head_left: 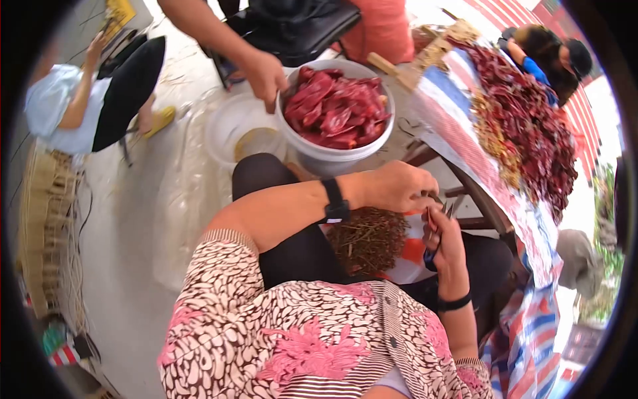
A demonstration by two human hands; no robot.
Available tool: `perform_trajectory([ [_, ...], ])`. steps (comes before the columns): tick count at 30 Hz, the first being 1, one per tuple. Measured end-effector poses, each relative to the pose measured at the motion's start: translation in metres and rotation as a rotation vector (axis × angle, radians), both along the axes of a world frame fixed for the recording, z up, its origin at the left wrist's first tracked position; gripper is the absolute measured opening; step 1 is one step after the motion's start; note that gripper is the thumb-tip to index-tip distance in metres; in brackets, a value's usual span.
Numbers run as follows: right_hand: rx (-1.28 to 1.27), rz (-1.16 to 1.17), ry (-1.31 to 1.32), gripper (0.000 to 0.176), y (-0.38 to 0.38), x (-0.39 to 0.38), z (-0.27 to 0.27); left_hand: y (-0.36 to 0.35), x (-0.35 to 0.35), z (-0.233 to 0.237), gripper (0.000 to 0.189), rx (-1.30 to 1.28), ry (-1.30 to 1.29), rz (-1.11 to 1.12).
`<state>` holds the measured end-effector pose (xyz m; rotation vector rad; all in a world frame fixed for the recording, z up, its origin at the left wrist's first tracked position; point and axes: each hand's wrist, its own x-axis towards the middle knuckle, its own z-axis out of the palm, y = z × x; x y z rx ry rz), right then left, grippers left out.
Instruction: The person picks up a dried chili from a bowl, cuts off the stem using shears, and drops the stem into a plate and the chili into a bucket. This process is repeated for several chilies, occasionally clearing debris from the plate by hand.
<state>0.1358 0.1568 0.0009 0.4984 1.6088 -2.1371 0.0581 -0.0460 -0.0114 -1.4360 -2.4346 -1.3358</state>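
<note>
My left hand (399, 187), with a black watch on the wrist, reaches across my lap. Its fingers are pinched together, and what they hold is too small to make out. Close against its fingertips is my right hand (445, 241), closed around scissors (430, 258) with a dark blue handle. The metal blades point up between the two hands. Below them, a heap of thin brown stems (369, 243) lies in my lap on a white and orange sheet (411, 256).
A white bucket (335, 158) full of dried red chillies (335, 110) stands ahead, another person's hand (264, 76) at its rim. Beside it is a translucent tub (222, 136). More chillies (525, 133) cover a striped tarp (458, 136) at right. Another person (70, 100) sits left.
</note>
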Motion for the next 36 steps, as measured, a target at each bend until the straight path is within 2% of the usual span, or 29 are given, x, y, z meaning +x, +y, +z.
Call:
perform_trajectory([
  [1, 0.004, 0.004, -0.014, 0.013, -0.003, 0.008, -0.01, -0.002, 0.001, -0.003, 0.025, -0.097, -0.021, -0.032],
  [4, 0.044, -0.039, -0.04, 0.012, -0.01, 0.018, -0.021, -0.007, 0.0, -0.063, 0.023, -0.308, -0.079, 0.211],
  [6, 0.037, -0.071, -0.057, 0.013, -0.01, 0.022, -0.026, -0.036, -0.015, -0.078, 0.024, -0.81, -0.32, 0.284],
  [8, -0.013, -0.079, -0.074, 0.014, -0.01, 0.02, -0.034, -0.064, -0.035, -0.13, 0.026, -0.861, -0.366, 0.486],
  [10, -0.058, -0.023, -0.103, 0.015, -0.012, 0.02, -0.043, -0.077, -0.027, -0.138, 0.026, -0.851, -0.437, 0.656],
  [13, -0.088, 0.08, -0.147, 0.015, -0.017, 0.025, -0.055, -0.082, -0.017, -0.177, 0.037, -1.181, -0.61, 0.471],
  [14, -0.071, 0.091, -0.157, 0.016, -0.02, 0.027, -0.055, -0.086, -0.013, -0.183, 0.045, -1.193, -0.58, 0.724],
  [15, -0.053, 0.098, -0.164, 0.017, -0.024, 0.028, -0.055, -0.09, -0.01, -0.184, 0.054, -1.191, -0.537, 0.976],
  [17, -0.055, 0.109, -0.163, 0.017, -0.022, 0.028, -0.06, -0.132, -0.037, -0.207, 0.062, -0.938, -0.36, 1.329],
  [19, -0.076, 0.076, -0.162, 0.016, -0.018, 0.028, -0.062, -0.17, -0.05, -0.204, 0.055, -0.719, -0.589, 1.508],
  [21, -0.083, 0.033, -0.162, 0.015, -0.014, 0.025, -0.063, -0.188, -0.05, -0.197, 0.041, -0.782, -0.793, 1.582],
  [24, -0.105, -0.018, -0.149, 0.015, -0.01, 0.021, -0.064, -0.194, -0.05, -0.211, 0.031, -0.939, -0.662, 1.501],
  [29, -0.133, -0.005, -0.142, 0.015, -0.006, 0.017, -0.069, -0.186, -0.05, -0.224, 0.024, -0.54, -0.365, 1.309],
  [31, -0.142, -0.001, -0.149, 0.015, -0.01, 0.017, -0.066, -0.162, -0.04, -0.196, 0.021, -0.391, -0.257, 1.298],
  [34, -0.153, 0.017, -0.147, 0.014, -0.013, 0.019, -0.064, -0.133, -0.033, -0.183, 0.018, -0.396, -0.308, 1.244],
  [36, -0.152, 0.03, -0.145, 0.014, -0.014, 0.02, -0.062, -0.106, -0.027, -0.184, 0.016, -0.304, -0.245, 1.184],
])
